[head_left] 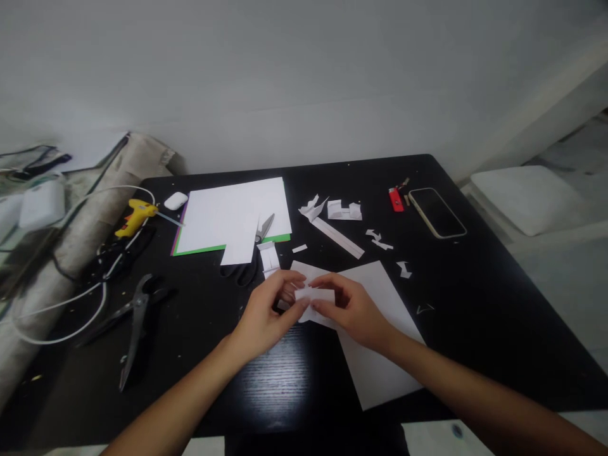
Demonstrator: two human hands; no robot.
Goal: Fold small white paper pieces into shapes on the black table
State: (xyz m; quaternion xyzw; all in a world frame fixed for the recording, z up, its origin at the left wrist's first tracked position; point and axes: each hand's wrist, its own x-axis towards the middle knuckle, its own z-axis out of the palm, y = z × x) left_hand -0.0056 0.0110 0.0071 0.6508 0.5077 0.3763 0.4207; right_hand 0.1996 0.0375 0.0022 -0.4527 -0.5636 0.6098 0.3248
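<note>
Left hand (268, 301) and right hand (356, 310) pinch a small paper (320, 295) between them, seemingly mid-fold; one folded piece (335, 210) already looks shaped, one o'clock from there!

The person's left hand (266, 310) and right hand (357, 310) are bare, and so are both wrists (232, 347). The left forearm (190, 387) and right forearm (456, 387) are uncovered as far as the view reaches, slim and smooth in outline, each broadening steadily away from the narrow wrist. The fingers (286, 277) are slender, with rounded tips; the left thumb (291, 318) is slender too, tapering a little toward its end. The nails are too small and blurred to describe. At the bottom edge, between the forearms, shows nearly black clothing (316, 446), apparently over the lap; its cut and fabric are lost in shadow.
</note>
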